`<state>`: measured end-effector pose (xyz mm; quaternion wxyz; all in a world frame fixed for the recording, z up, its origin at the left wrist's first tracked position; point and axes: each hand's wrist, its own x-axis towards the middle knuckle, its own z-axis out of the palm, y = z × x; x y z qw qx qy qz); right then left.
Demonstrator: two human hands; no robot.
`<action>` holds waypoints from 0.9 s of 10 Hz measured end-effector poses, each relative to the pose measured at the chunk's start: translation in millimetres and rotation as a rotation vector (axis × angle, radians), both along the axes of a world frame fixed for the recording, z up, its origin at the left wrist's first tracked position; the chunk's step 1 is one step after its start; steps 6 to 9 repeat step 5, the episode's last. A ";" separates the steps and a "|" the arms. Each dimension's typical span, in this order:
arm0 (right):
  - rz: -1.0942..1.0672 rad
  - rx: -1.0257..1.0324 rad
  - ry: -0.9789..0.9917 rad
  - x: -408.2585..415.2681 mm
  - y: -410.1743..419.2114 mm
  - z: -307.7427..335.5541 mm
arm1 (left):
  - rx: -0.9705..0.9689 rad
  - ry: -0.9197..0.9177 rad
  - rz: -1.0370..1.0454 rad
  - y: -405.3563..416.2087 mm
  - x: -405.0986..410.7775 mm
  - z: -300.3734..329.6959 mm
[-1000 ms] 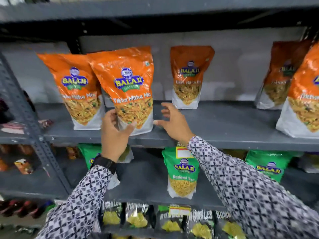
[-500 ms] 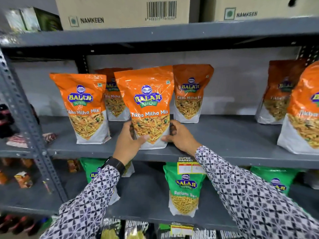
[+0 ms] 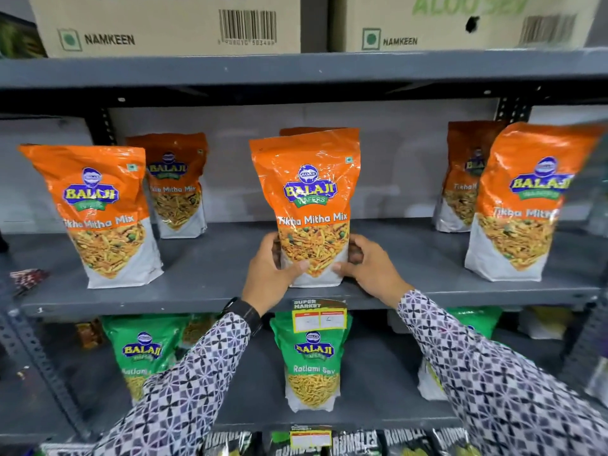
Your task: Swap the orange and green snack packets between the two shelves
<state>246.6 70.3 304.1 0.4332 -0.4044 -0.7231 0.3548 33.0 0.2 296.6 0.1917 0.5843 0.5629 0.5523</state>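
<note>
On the grey metal upper shelf [image 3: 210, 274], a glossy orange foil snack packet [image 3: 102, 218] is seen standing at the near left, with a second orange pouch [image 3: 176, 185] set farther back just right of it. At the centre, an upright orange packet labelled Tikha Mitha Mix [image 3: 311, 205] is clamped low down between both hands: the left hand [image 3: 271, 274] is wrapped on its left lower edge, the right hand [image 3: 365, 268] on its right lower edge, thumbs laid across the white base. Its base appears to rest on or just above the shelf front. Directly below, on the lower grey shelf [image 3: 371, 390], a green foil packet of Ratlami Sev [image 3: 311, 360] is stood behind a yellow price tag [image 3: 319, 319]. Further right, another orange packet [image 3: 519, 205] is stood near the edge. For the step to be done well, the pouch is best kept upright, squeezed lightly so the contents are not crushed, and drawn clear of the neighbouring packets.
</note>
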 end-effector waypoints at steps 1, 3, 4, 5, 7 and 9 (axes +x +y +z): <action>-0.017 0.009 -0.008 -2.4 0.8 -2.8 | -0.007 -0.007 0.011 -2.6 -0.3 1.0; -0.049 0.023 -0.012 -1.9 -1.5 -4.4 | -0.015 -0.015 0.001 -6.7 1.5 4.7; -0.044 0.012 -0.029 -1.5 -6.2 -0.6 | -0.029 -0.008 0.000 -9.7 1.7 8.7; -0.086 0.044 -0.013 0.7 -13.3 11.8 | 0.010 -0.053 -0.025 -16.8 2.9 15.7; -0.086 0.044 -0.013 0.7 -13.3 11.8 | 0.010 -0.053 -0.025 -16.8 2.9 15.7; -0.086 0.044 -0.013 0.7 -13.3 11.8 | 0.010 -0.053 -0.025 -16.8 2.9 15.7</action>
